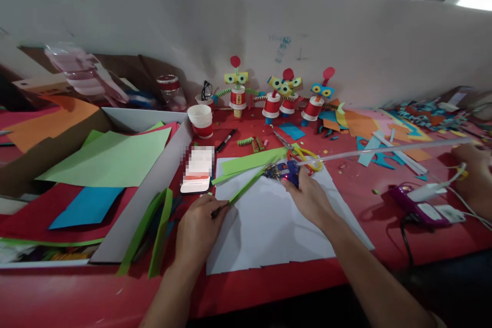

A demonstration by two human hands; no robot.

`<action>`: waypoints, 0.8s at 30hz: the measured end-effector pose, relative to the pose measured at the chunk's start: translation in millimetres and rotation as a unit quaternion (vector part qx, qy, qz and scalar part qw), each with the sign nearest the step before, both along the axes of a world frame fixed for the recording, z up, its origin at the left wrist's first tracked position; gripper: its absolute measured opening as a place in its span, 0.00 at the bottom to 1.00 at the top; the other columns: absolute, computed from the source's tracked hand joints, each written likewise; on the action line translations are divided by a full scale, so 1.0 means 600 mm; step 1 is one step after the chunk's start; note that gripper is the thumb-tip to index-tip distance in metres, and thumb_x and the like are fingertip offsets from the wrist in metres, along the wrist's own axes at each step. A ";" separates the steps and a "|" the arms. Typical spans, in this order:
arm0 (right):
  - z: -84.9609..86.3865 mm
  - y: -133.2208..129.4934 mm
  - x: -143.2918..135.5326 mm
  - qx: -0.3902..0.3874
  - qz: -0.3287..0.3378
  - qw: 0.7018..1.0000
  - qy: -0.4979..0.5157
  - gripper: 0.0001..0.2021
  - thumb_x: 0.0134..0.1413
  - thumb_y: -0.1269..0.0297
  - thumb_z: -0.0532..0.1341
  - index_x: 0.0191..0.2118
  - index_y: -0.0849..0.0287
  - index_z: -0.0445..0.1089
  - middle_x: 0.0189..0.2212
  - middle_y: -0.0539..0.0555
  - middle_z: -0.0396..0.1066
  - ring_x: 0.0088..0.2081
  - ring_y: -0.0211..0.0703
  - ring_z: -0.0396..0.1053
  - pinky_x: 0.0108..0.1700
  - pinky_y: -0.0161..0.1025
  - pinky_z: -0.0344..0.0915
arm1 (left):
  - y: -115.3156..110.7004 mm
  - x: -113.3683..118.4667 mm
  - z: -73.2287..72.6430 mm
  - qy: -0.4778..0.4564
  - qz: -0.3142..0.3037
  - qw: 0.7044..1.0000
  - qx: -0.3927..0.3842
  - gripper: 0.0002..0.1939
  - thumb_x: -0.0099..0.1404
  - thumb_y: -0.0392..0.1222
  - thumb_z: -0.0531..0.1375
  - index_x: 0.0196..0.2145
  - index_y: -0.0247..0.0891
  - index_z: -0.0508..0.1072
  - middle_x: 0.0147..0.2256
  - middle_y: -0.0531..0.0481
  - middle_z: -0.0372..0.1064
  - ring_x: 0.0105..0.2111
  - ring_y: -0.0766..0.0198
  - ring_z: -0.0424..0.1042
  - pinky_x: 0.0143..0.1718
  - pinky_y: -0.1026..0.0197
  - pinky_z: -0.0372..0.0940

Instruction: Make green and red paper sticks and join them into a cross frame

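Observation:
My left hand [200, 225] is closed on the lower end of a narrow green paper strip [246, 187]. A short dark piece [217, 211] pokes out by its fingers; its kind I cannot make out. My right hand [310, 197] grips a blue glue gun [289, 172] with a small red light on. Its nozzle, hung with stringy residue, is at the strip's upper end; whether they touch I cannot tell. A long clear glue stick [369, 150] runs out of its back to the right. White paper [269, 236] lies under both hands, with wider green paper [249, 161] at its top edge.
Yellow-handled scissors [307, 156] lie behind the glue gun. A phone [198, 169] and paper cups [200, 120] stand left, beside a box [154, 164] of coloured paper. Several paper-cup figures [238, 97] line the wall. A purple power strip [421, 207] and another person's arm [472, 179] are right.

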State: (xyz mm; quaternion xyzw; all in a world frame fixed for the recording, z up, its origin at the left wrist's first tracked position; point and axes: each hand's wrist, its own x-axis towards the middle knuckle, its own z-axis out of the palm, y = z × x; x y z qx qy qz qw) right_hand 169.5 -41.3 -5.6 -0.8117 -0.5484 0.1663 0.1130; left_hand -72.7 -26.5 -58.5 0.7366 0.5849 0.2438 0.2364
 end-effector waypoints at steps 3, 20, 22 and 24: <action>0.000 0.008 0.009 0.006 -0.008 1.000 -0.009 0.18 0.63 0.57 0.51 0.53 0.64 0.57 0.45 0.65 0.73 0.47 0.56 0.71 0.38 0.39 0.58 | 0.001 -0.001 -0.001 -0.003 0.000 1.000 -0.003 0.13 0.63 0.46 0.57 0.38 0.41 0.80 0.36 0.49 0.73 0.35 0.59 0.72 0.33 0.60 0.64; 0.010 0.005 0.021 0.021 0.001 0.999 -0.032 0.18 0.63 0.56 0.51 0.53 0.62 0.58 0.42 0.62 0.74 0.44 0.55 0.72 0.36 0.39 0.58 | 0.006 -0.013 -0.017 0.002 -0.050 0.995 0.082 0.15 0.63 0.48 0.56 0.34 0.42 0.81 0.32 0.49 0.73 0.32 0.59 0.71 0.35 0.58 0.63; 0.012 -0.001 0.012 0.013 0.013 1.000 -0.024 0.19 0.63 0.57 0.51 0.54 0.62 0.57 0.42 0.62 0.74 0.44 0.55 0.72 0.37 0.39 0.58 | 0.007 -0.017 -0.018 0.003 -0.056 0.994 0.094 0.14 0.62 0.48 0.56 0.33 0.43 0.81 0.33 0.49 0.74 0.33 0.59 0.72 0.36 0.58 0.64; 0.015 -0.005 0.006 0.009 0.024 0.999 -0.020 0.19 0.63 0.57 0.51 0.55 0.63 0.57 0.42 0.62 0.74 0.45 0.55 0.72 0.37 0.39 0.58 | 0.008 -0.022 -0.017 0.005 -0.069 0.993 0.099 0.13 0.63 0.48 0.57 0.33 0.44 0.81 0.33 0.48 0.75 0.34 0.59 0.73 0.36 0.58 0.64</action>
